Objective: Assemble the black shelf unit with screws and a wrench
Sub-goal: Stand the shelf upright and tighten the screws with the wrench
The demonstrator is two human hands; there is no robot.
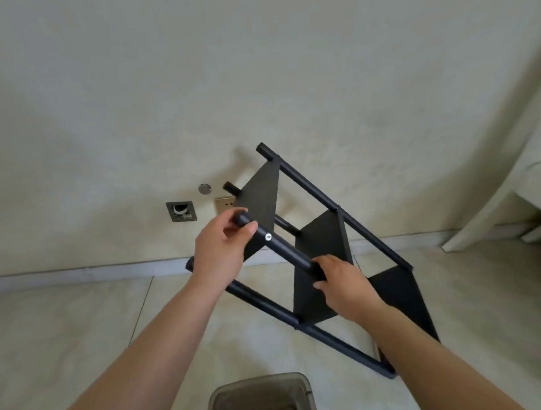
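The person's left hand (220, 248) curls its fingers and thumb around the top end of a black tube (283, 245), gripping it just above a small silver screw (268, 236) set in the tube's side. The right hand (342, 283) grips the same tube lower down, fingers wrapped over it, knuckles toward the viewer. Both bare forearms reach forward and up from the bottom of the view, the left from the lower left, the right from the lower right, wrists fairly straight.

The tube is one leg of the black shelf unit (321, 243), which is tipped over at a slant, its upper end toward the wall and its lower end toward the tiled floor (83, 318). Three flat black panels sit between the four tubes.

Behind the unit, low on the pale wall (197, 84), are an open socket box (181, 211), a round metal cap (204, 188) and a brass-coloured outlet plate (224, 202). A translucent grey bin (262, 398) stands on the floor near the person's feet.
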